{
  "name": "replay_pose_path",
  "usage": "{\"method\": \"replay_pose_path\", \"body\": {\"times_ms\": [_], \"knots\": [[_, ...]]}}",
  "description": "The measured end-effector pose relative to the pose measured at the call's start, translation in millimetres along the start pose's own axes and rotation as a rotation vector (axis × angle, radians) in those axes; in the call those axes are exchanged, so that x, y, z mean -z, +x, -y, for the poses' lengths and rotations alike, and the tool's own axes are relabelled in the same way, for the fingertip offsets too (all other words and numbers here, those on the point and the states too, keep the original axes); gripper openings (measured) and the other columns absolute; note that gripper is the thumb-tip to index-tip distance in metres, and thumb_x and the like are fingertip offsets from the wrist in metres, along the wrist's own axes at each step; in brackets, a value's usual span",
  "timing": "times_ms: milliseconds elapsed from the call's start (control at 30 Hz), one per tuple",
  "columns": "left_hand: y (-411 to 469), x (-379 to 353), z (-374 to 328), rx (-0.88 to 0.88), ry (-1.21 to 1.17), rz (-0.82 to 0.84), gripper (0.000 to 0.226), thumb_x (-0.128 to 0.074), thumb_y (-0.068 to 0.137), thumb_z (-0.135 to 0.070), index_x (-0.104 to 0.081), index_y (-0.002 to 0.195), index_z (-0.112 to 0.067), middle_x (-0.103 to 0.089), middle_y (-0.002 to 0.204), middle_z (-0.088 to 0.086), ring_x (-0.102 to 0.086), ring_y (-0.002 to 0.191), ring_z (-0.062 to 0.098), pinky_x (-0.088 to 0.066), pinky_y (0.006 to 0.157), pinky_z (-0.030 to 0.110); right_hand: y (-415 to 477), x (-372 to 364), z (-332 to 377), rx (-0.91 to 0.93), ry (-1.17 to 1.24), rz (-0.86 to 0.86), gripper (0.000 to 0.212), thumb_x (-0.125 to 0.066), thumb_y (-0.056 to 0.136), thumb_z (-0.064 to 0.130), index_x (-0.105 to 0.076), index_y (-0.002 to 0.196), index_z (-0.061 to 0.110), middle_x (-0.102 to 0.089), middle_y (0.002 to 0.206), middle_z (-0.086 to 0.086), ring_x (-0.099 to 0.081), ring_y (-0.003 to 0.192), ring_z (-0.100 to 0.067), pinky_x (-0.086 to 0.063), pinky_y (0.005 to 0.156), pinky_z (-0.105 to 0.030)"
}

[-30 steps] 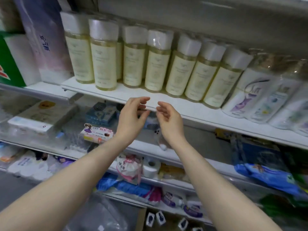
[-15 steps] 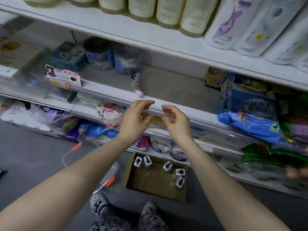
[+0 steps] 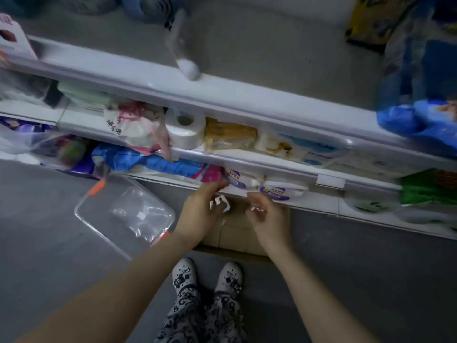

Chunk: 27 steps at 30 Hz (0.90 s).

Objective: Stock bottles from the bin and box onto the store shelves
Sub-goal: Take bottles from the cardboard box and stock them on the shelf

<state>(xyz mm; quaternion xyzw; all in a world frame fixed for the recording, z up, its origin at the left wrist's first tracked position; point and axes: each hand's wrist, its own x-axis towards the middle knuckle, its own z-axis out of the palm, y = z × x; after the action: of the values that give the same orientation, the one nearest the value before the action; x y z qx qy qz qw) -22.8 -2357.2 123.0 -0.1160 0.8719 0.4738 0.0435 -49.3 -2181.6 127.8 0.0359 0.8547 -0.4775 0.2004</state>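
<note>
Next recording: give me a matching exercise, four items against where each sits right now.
Items:
1 clear plastic bin
2 cardboard box
3 toilet paper roll
4 green package

Places:
A shelf, beside a yellow pack
B floor, beneath left hand and right hand
C floor, left of both hands
D shelf, far right

Pairs: 1-C, 2-B, 3-A, 4-D

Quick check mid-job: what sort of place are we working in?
Most likely a small shop aisle: tiered white shelves crammed with packaged goods, a toilet paper roll among them, and a cardboard box and clear plastic bin on the floor below.
</note>
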Motion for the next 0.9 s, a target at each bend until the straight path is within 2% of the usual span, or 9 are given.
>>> {"method": "replay_pose_path", "body": {"times_ms": [33, 133, 200, 333, 433, 567, 700, 800, 900], "knots": [[2.1, -11.6, 14.4, 0.022, 0.008, 0.024, 0.048, -0.07, 0.084, -0.009, -0.062, 0.128, -0.027, -0.065, 0.123, -0.006, -0.062, 0.107, 0.012, -0.05, 0.094, 0.026, 5.3, -6.8, -15.4, -0.016, -0.013, -0.005, 0.036, -0.064, 0.09, 0.001, -0.065, 0.118, 0.024, -0.067, 0.112, 0.009, -0.063, 0.105, -0.007, -0.052, 0.097, -0.031], [8.7, -45.4, 60.4, 0.074, 0.07, 0.08, 0.047, -0.071, 0.084, -0.013, -0.062, 0.128, -0.027, -0.067, 0.118, -0.006, -0.062, 0.098, 0.003, -0.037, 0.08, -0.002, 22.2, -31.5, -63.0, -0.049, -0.065, -0.004, 0.038, -0.067, 0.09, 0.008, -0.063, 0.122, 0.027, -0.067, 0.115, 0.008, -0.063, 0.106, -0.009, -0.053, 0.095, -0.035], [14.4, -64.2, 89.6, 0.102, 0.08, 0.106, 0.047, -0.07, 0.085, -0.012, -0.061, 0.129, -0.024, -0.068, 0.114, -0.004, -0.059, 0.09, -0.001, -0.031, 0.073, -0.006, 33.9, -49.6, -94.5, -0.09, -0.071, 0.019, 0.04, -0.068, 0.089, 0.009, -0.062, 0.124, 0.027, -0.066, 0.117, 0.007, -0.062, 0.108, -0.01, -0.053, 0.096, -0.036], [27.3, -96.7, 140.9, 0.16, 0.099, 0.178, 0.049, -0.066, 0.089, -0.014, -0.055, 0.135, -0.025, -0.065, 0.118, -0.003, -0.061, 0.103, 0.012, -0.031, 0.073, 0.005, 60.7, -82.5, -149.1, -0.162, -0.103, 0.075, 0.048, -0.07, 0.087, 0.006, -0.06, 0.127, 0.029, -0.064, 0.124, 0.008, -0.059, 0.114, -0.007, -0.052, 0.1, -0.036], [42.4, -122.2, 181.5, 0.18, 0.148, 0.185, 0.052, -0.067, 0.087, -0.012, -0.056, 0.135, -0.026, -0.065, 0.123, -0.001, -0.062, 0.11, 0.017, -0.03, 0.076, 0.005, 84.0, -103.7, -186.9, -0.183, -0.156, 0.095, 0.05, -0.073, 0.085, 0.01, -0.058, 0.128, 0.031, -0.063, 0.126, 0.011, -0.059, 0.115, -0.006, -0.051, 0.101, -0.037], [62.2, -151.2, 226.8, 0.189, 0.163, 0.189, 0.055, -0.066, 0.085, -0.009, -0.055, 0.137, -0.023, -0.061, 0.134, 0.001, -0.06, 0.117, 0.022, -0.039, 0.095, 0.02, 110.8, -121.2, -221.2, -0.203, -0.207, 0.107, 0.052, -0.072, 0.087, 0.012, -0.056, 0.132, 0.031, -0.061, 0.131, 0.009, -0.056, 0.121, -0.009, -0.049, 0.103, -0.037], [79.6, -178.8, 264.5, 0.176, 0.195, 0.2, 0.053, -0.064, 0.089, -0.011, -0.053, 0.139, -0.025, -0.059, 0.137, 0.001, -0.056, 0.123, 0.021, -0.041, 0.099, 0.026, 139.2, -146.0, -257.0, -0.205, -0.237, 0.113, 0.055, -0.072, 0.087, 0.014, -0.052, 0.136, 0.029, -0.059, 0.135, 0.007, -0.054, 0.125, -0.012, -0.047, 0.105, -0.038], [91.2, -194.9, 291.3, 0.147, 0.2, 0.205, 0.052, -0.064, 0.09, -0.012, -0.053, 0.139, -0.023, -0.059, 0.137, 0.002, -0.056, 0.123, 0.022, -0.04, 0.098, 0.025, 158.0, -166.4, -278.8, -0.217, -0.234, 0.126, 0.057, -0.071, 0.088, 0.013, -0.05, 0.138, 0.027, -0.058, 0.137, 0.006, -0.053, 0.126, -0.012, -0.044, 0.105, -0.031], [103.2, -206.7, 314.0, 0.13, 0.206, 0.221, 0.056, -0.065, 0.088, -0.008, -0.051, 0.142, -0.019, -0.056, 0.139, 0.004, -0.053, 0.125, 0.022, -0.037, 0.101, 0.024, 174.4, -185.3, -298.9, -0.212, -0.263, 0.126, 0.059, -0.071, 0.088, 0.019, -0.047, 0.14, 0.03, -0.058, 0.135, 0.007, -0.056, 0.122, -0.011, -0.038, 0.091, -0.019]]}}
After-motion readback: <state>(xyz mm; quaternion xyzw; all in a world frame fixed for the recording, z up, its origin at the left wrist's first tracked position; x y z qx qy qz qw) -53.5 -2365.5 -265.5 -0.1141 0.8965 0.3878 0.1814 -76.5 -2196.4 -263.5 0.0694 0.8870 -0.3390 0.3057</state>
